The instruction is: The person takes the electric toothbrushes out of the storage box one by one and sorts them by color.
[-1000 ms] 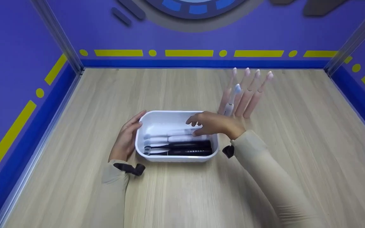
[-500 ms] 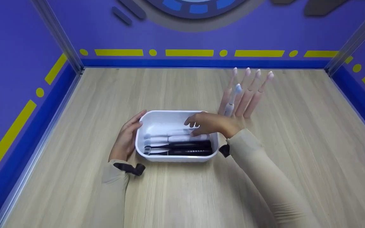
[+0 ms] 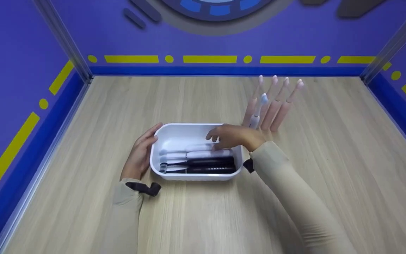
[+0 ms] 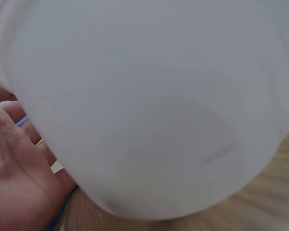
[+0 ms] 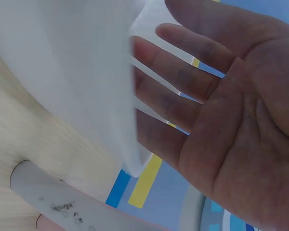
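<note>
My left hand holds the white plastic bin at its left end, with fingers round the far left corner and the thumb at the rim. In the left wrist view the bin wall hides the fingertips. Over the bin's right side reaches my right hand, fingers loosely bent and spread apart. Its thumb is close to a white electric toothbrush; whether they touch I cannot tell. Two black electric toothbrushes, one behind and one in front, lie in the bin with pale ones.
Several pink electric toothbrushes stand upright behind my right hand. A white one with a bluish head stands in front of them. All are on the wooden table, which is bounded by blue-purple panels at the back and sides.
My right hand and forearm have shifted slightly left and forward over the bin. The left hand, the bin and the standing toothbrushes stay where they were.
</note>
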`<state>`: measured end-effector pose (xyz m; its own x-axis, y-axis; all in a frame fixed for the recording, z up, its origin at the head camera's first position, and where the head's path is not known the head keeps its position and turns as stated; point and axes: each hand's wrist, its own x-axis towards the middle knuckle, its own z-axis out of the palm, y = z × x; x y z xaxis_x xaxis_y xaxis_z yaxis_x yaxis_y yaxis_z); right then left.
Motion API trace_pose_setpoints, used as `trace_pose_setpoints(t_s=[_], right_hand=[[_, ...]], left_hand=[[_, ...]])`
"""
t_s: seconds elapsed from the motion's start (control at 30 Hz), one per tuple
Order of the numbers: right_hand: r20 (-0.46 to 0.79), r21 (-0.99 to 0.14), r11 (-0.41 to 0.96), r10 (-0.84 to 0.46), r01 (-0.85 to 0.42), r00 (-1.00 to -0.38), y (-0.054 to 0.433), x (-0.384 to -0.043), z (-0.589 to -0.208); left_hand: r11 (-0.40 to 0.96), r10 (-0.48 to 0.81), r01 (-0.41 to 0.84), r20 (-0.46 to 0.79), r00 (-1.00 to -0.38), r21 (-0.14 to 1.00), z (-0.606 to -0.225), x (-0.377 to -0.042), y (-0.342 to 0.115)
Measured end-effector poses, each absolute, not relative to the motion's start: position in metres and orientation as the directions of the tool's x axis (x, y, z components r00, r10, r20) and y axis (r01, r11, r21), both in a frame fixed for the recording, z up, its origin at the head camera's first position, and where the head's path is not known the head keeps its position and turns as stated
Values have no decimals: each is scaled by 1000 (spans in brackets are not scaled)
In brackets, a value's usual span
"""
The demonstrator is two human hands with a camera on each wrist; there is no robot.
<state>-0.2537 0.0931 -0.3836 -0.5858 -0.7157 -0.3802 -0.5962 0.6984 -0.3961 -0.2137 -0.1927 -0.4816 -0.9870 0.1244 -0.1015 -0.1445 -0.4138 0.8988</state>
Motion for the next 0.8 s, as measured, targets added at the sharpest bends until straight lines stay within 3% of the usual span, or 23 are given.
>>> trace_pose_setpoints(t_s=[0.8], right_hand=[[-479,-349,779,-626,-521,-615,72,-258,-379]], left_hand=[[-424,121,-162,-121,-985,891,-482,-215,-194]])
